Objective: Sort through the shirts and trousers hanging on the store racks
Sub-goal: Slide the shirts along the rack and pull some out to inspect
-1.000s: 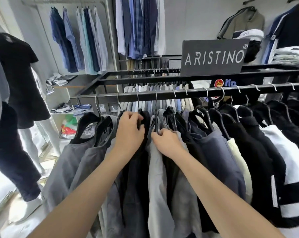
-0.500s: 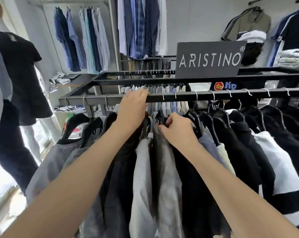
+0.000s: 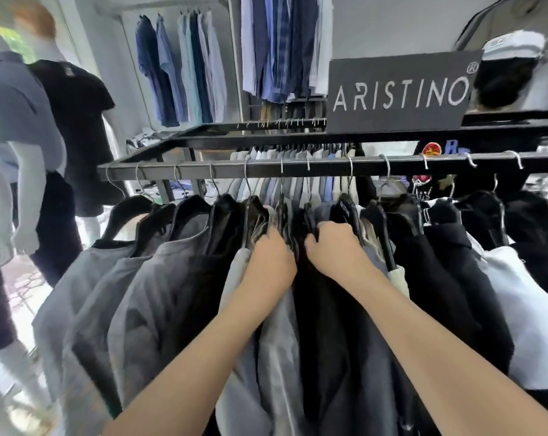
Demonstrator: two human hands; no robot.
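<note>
Now off the black metal rail (image 3: 329, 166), left hand (image 3: 268, 262) grips a pale grey shirt (image 3: 275, 341), right hand (image 3: 332, 250) a black shirt (image 3: 323, 325) (sorting resumes).

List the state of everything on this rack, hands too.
left hand, fingers tucked between hangers, grip hidden
right hand, curled round a dark shirt's shoulder
dark shirt, hanging, held at top
grey shirts, hanging, left of the hands
rail, loaded with hangers
sign, upright on rack top
wall shirts, hanging
</note>
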